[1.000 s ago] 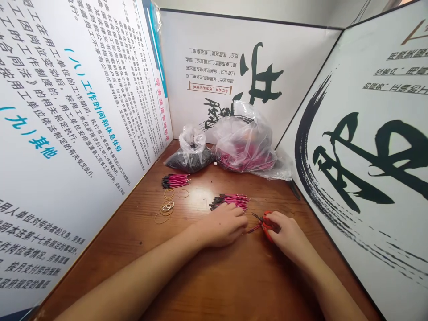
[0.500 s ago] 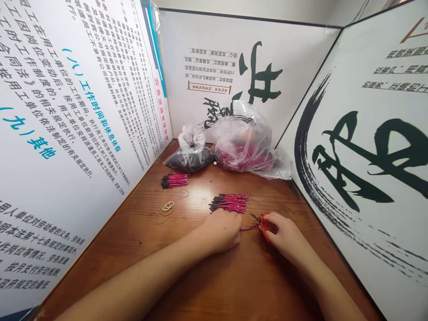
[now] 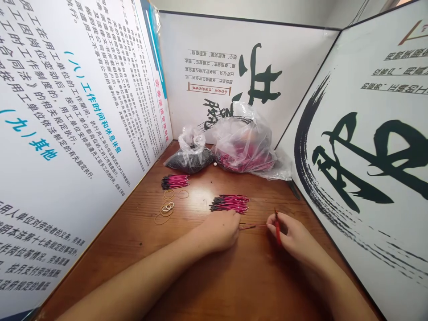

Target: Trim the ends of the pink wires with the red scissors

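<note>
Brown wooden tabletop point(image 3: 254, 281), bright glare patch point(image 3: 199, 195); white lettered panels point(image 3: 207, 35) on three sides; pale wall point(image 3: 267, 9) behind

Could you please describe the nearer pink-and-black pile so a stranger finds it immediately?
On the brown table, look in front of the larger bag. The pile lies just beyond the left hand and looks wider than the other pile, farther left.

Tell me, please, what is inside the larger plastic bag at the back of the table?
Through the larger plastic bag, many thin pink pieces, apparently wires, show low down; a blurred orange patch above them is unclear. Deeper contents are hidden behind these.
</note>
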A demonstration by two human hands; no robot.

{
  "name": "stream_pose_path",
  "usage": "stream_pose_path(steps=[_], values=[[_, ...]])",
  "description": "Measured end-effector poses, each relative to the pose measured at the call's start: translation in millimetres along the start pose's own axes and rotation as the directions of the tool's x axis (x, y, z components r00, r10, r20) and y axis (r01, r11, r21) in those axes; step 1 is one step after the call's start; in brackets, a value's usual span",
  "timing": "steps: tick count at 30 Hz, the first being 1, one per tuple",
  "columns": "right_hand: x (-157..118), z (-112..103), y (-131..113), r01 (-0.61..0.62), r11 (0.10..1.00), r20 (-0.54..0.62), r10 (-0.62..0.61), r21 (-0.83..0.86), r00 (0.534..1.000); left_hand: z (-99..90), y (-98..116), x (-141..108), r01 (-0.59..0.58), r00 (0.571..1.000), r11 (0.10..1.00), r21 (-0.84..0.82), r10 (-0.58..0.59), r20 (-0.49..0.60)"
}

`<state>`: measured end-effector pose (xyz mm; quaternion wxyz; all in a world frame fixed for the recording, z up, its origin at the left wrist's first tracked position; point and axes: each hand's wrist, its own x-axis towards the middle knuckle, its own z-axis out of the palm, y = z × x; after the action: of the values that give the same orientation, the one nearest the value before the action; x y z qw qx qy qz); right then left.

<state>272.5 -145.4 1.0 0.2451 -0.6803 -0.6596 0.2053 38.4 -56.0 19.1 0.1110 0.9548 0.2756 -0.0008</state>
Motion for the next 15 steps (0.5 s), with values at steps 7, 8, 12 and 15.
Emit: stream_pose_path(steps=[7,8,12,15], values=[[9,13,3,-0.058,0.986,-0.122,0.077,0.153,0.990,-12.9,5,-5,-0.031,0.997,0.997,-0.072,0.036,0.067],[12,18,1,-0.053,0.983,-0.142,0.079,0.177,0.987,-15.5,5,-5,-0.049,0.995,0.994,-0.102,0.057,0.079],[18,27,-9,-0.061,0.956,-0.227,0.130,0.287,0.965,-18.8,0,-4,-0.072,0.991,0.940,-0.333,0.105,0.082],[13,25,-15,-0.082,0.928,-0.242,0.179,0.363,0.954,-11.9,-5,1,-0.072,0.995,0.852,-0.518,0.095,0.018]])
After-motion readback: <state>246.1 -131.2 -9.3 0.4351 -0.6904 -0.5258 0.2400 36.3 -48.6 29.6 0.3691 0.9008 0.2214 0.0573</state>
